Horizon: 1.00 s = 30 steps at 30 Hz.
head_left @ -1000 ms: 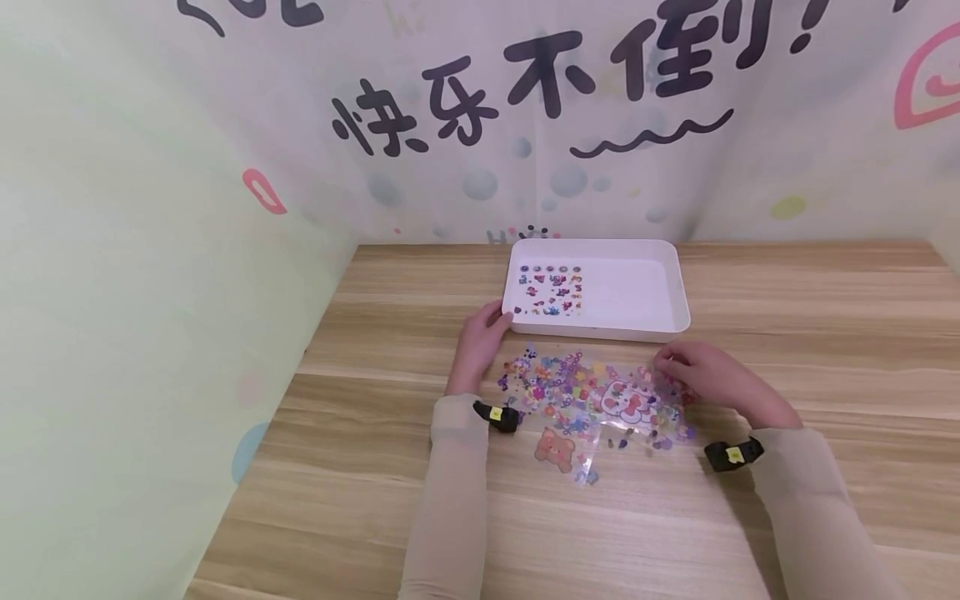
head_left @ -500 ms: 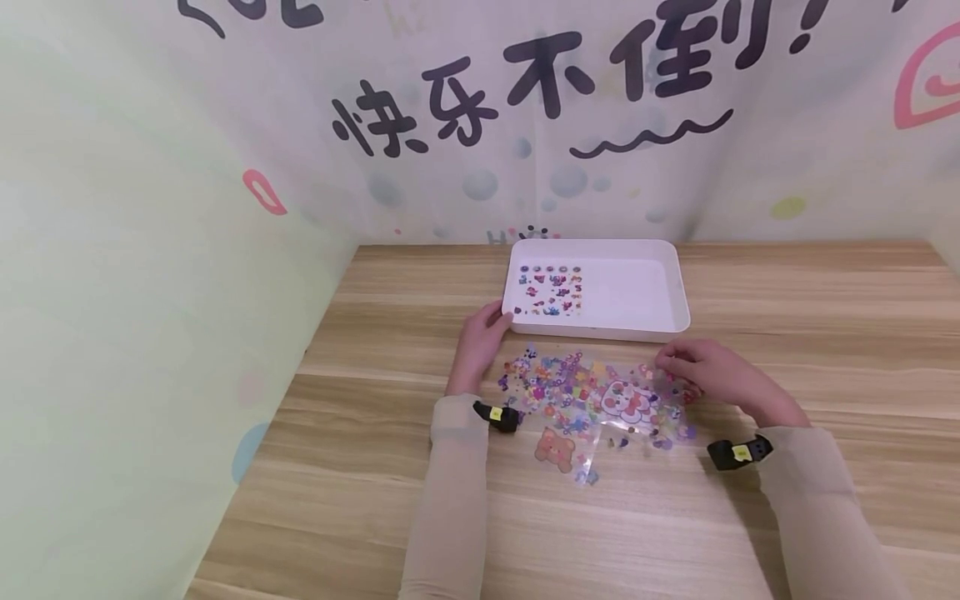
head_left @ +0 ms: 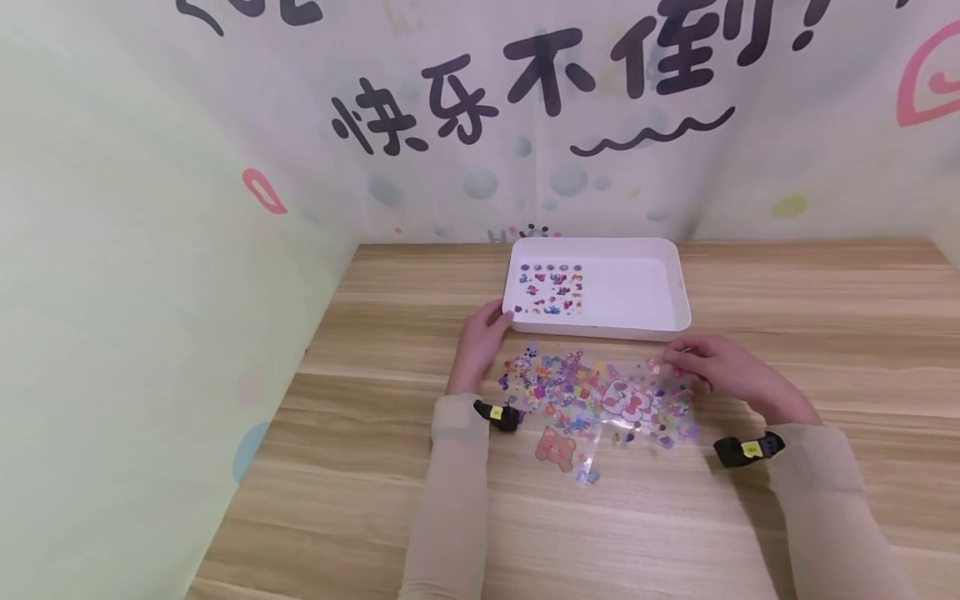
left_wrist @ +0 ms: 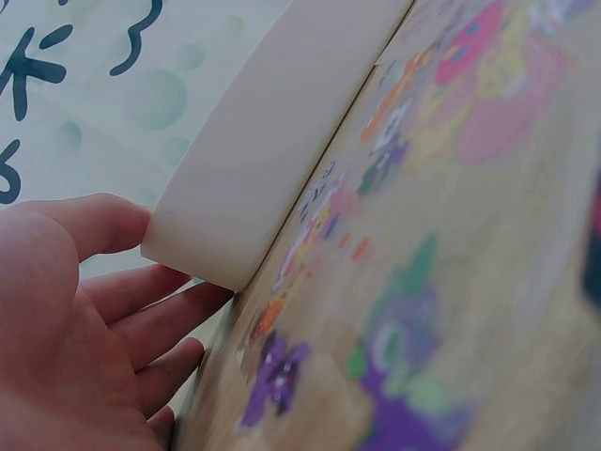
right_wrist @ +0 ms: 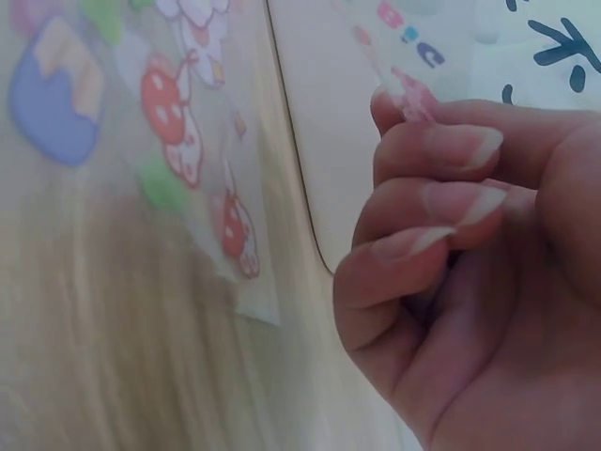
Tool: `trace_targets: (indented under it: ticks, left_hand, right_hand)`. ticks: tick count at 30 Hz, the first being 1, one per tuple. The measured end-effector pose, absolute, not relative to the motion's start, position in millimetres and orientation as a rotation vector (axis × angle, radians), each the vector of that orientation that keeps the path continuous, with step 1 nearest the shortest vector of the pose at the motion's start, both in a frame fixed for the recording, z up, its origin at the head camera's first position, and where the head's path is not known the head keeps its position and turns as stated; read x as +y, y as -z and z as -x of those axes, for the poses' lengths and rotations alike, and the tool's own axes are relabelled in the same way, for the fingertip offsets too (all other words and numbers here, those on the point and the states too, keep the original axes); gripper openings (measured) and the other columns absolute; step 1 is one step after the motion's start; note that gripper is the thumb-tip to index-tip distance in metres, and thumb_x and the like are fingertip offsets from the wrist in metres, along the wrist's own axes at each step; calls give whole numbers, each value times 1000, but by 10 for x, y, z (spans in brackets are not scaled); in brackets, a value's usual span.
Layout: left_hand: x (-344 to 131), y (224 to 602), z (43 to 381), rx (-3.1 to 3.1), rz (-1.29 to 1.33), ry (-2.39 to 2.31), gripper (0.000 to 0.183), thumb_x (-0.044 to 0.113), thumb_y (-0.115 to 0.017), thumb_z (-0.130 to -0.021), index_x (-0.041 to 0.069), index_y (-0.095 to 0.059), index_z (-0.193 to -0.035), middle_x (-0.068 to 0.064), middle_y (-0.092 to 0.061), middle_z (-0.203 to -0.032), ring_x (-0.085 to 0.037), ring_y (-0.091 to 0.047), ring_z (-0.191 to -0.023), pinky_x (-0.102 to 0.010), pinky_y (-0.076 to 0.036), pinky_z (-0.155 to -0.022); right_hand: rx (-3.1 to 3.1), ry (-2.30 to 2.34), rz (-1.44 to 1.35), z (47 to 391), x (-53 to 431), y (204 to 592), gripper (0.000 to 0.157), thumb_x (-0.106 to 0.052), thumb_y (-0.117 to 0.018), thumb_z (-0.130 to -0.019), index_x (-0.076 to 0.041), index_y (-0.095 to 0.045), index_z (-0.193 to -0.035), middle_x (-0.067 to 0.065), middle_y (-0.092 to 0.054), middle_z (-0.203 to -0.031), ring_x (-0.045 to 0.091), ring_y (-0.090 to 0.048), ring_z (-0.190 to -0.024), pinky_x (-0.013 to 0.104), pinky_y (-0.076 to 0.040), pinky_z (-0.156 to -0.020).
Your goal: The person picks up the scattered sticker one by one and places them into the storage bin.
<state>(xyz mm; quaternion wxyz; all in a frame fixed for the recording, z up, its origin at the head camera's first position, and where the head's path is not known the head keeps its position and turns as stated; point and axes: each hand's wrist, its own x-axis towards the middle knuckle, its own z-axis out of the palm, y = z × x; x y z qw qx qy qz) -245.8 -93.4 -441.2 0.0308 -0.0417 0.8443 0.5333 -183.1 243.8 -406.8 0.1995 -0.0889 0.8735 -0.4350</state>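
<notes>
My left hand (head_left: 480,342) was at the near left corner of the white tray (head_left: 637,287), which it held between thumb and fingers. My right hand (head_left: 712,365), well apart from it, pinched a clear sheet (right_wrist: 413,42) by the thumb and forefinger, and its other fingers were bent inward. This sheet was at the right end of the sticker pile (head_left: 570,379), near the tray's near right corner.

Between the near edge of the tray and the pile there was only a narrow strip of the table (head_left: 847,321). To the right of my right hand the wood ran wide, and to the left of my left sleeve (head_left: 453,500) it reached to a slanting edge. The tray's far edge stood near the cloth wall (head_left: 465,117).

The head view showed the bear sticker (head_left: 556,450) on the near side of the pile, but the held sheet was hard to make out there. The right wrist view showed a pink sticker (right_wrist: 411,96) at my fingertips. The left wrist view showed my thumb against the tray corner and a purple sticker (left_wrist: 274,378) near my fingers.
</notes>
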Motion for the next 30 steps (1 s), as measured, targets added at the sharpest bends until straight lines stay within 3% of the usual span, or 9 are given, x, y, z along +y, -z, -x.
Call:
trace_targets:
  ticks: [16, 30]
  left_hand:
    - [-934, 4423, 2466, 2583, 148, -1659, 44, 38, -50, -89, 23, -46, -129, 3, -48, -130, -15, -42, -120, -35, -32, -100]
    - [-931, 4413, 2459, 2574, 152, -1652, 44, 40, -49, -89, 25, -46, -130, 4, -47, -131, -15, -41, -120, -35, -32, -100]
  right_hand:
    - [2395, 1348, 184, 1816, 2618, 4028, 38, -45, -48, -88, -12, -54, -107, 5, -43, -69, 19, -44, -60, 33, -40, -53]
    - [2333, 1501, 212, 1803, 2689, 4015, 39, -37, -43, -93, -4, -49, -111, 1, -40, -66, 16, -41, -59, 34, -41, -54]
